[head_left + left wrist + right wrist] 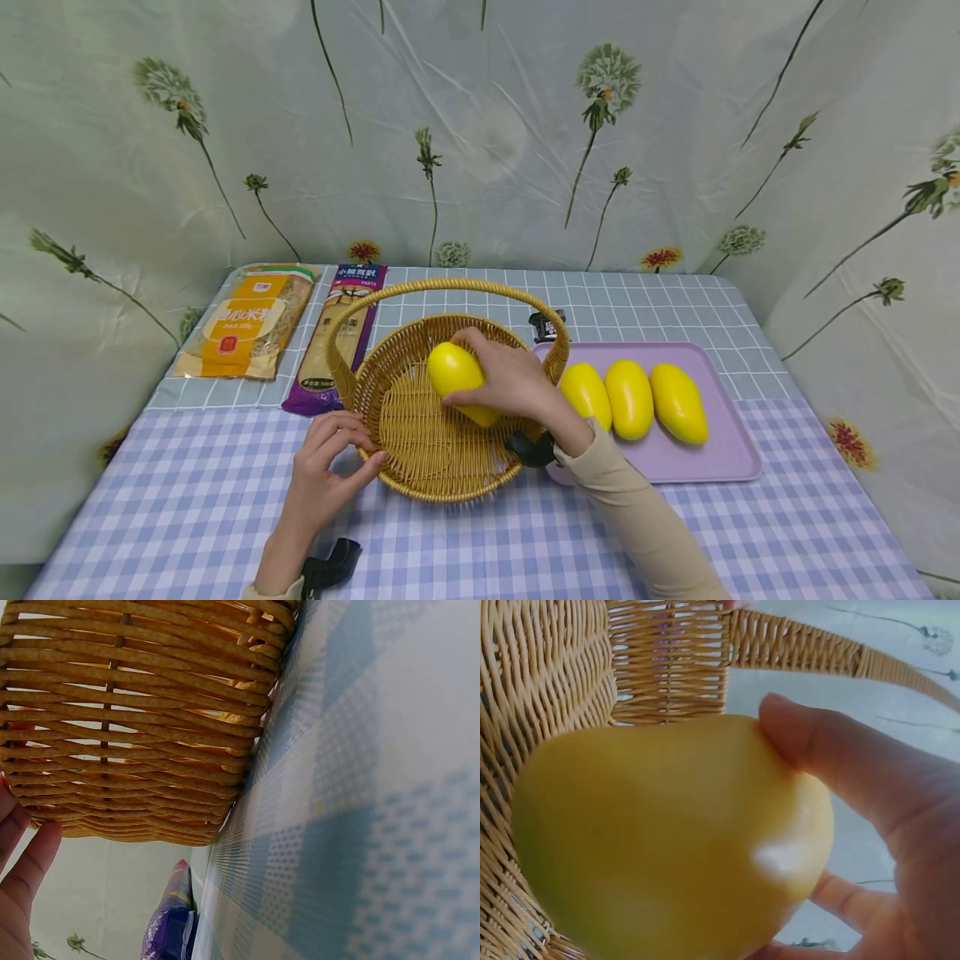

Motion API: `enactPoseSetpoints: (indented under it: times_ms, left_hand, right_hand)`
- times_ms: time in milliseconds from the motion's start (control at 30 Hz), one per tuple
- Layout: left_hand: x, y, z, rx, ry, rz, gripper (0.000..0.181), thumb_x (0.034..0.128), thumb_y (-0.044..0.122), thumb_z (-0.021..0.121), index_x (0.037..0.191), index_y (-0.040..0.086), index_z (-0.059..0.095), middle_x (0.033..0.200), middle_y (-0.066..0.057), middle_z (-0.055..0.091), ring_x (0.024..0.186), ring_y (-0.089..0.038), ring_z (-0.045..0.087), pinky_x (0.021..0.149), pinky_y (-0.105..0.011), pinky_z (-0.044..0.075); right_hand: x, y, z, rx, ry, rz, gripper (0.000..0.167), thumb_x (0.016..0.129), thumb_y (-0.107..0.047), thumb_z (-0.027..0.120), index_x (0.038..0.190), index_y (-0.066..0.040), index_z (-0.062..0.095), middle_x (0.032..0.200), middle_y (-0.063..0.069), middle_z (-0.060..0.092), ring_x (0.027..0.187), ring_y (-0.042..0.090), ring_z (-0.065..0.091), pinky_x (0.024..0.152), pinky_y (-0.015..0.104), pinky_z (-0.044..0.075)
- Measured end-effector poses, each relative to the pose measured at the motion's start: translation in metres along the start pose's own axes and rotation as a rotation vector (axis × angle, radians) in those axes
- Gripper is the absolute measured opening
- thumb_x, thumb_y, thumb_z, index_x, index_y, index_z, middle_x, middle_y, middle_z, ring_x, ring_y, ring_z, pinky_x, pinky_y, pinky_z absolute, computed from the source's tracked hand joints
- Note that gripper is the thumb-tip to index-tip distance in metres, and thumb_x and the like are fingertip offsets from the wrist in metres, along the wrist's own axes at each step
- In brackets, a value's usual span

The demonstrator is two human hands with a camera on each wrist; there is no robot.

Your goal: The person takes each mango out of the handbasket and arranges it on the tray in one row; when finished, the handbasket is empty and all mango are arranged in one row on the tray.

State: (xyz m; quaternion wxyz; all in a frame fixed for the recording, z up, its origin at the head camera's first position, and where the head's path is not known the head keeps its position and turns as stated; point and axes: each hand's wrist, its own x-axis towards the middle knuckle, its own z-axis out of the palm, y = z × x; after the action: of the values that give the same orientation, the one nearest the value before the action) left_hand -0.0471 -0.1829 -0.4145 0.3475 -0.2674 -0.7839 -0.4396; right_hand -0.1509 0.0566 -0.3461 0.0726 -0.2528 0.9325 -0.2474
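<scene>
A yellow mango (454,371) is held in my right hand (510,375), above the floor of a round wicker basket (412,433). Thumb and fingers grip the mango from its right side; in the right wrist view the mango (667,832) fills the middle, with woven wall behind it. At the basket's near left rim, my left hand (326,454) holds the edge with thumb and fingers. From the left wrist, the basket's outer side (135,727) shows close up, fingertips at its rim. Three more mangoes (628,400) lie side by side on a lilac tray (723,454) to the right.
An orange bag of dry food (247,321) and a purple pasta packet (307,392) lie behind and left of the basket. Its tall handle (450,285) arches over the right hand. A small black packet (546,327) sits behind the tray. Checked cloth (187,500) covers the table.
</scene>
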Motion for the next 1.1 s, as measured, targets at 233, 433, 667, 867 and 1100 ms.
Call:
enactPoseSetpoints:
  times_ms: [233, 433, 667, 867, 1100]
  left_hand:
    - [0.000, 0.000, 0.000, 0.004, 0.001, 0.002, 0.037, 0.0894, 0.036, 0.065, 0.071, 0.005, 0.059, 0.082, -0.015, 0.059, 0.087, -0.035, 0.052, 0.093, -0.026, 0.036]
    - [-0.001, -0.001, 0.000, 0.010, 0.002, -0.005, 0.037, 0.0892, 0.037, 0.065, 0.071, 0.005, 0.060, 0.084, -0.013, 0.059, 0.088, -0.034, 0.052, 0.094, -0.026, 0.036]
    - [-0.001, -0.001, 0.000, -0.001, 0.003, 0.001, 0.035, 0.0886, 0.035, 0.067, 0.071, 0.006, 0.059, 0.084, -0.014, 0.059, 0.087, -0.034, 0.052, 0.093, -0.026, 0.036]
    - [0.000, 0.000, 0.000, -0.001, 0.005, 0.005, 0.035, 0.0886, 0.034, 0.067, 0.071, 0.005, 0.059, 0.083, -0.014, 0.059, 0.088, -0.033, 0.052, 0.093, -0.025, 0.036]
    - [0.002, 0.002, 0.000, -0.002, 0.001, 0.003, 0.036, 0.0896, 0.035, 0.065, 0.071, 0.004, 0.059, 0.083, -0.015, 0.059, 0.088, -0.035, 0.052, 0.093, -0.027, 0.037]
  right_hand:
    - [-0.013, -0.006, -0.001, 0.003, 0.084, -0.034, 0.076, 0.072, -0.053, 0.077, 0.133, -0.026, 0.042, 0.114, -0.001, 0.062, 0.087, 0.014, 0.058, 0.068, 0.034, 0.046]
    - [-0.027, -0.009, 0.000, 0.018, 0.169, -0.083, 0.075, 0.075, -0.056, 0.073, 0.136, -0.027, 0.041, 0.120, -0.003, 0.060, 0.088, 0.013, 0.058, 0.070, 0.035, 0.048]
    - [-0.042, -0.008, 0.002, 0.031, 0.232, -0.107, 0.074, 0.075, -0.059, 0.071, 0.136, -0.031, 0.040, 0.127, -0.005, 0.056, 0.085, 0.013, 0.058, 0.068, 0.036, 0.047]
    - [-0.053, -0.004, 0.004, 0.085, 0.296, -0.158, 0.073, 0.074, -0.056, 0.074, 0.134, -0.030, 0.043, 0.121, -0.007, 0.058, 0.082, 0.009, 0.058, 0.065, 0.029, 0.049]
    - [-0.066, 0.004, 0.003, 0.172, 0.394, -0.235, 0.074, 0.072, -0.049, 0.078, 0.134, -0.029, 0.042, 0.117, -0.009, 0.058, 0.084, 0.007, 0.059, 0.066, 0.031, 0.052]
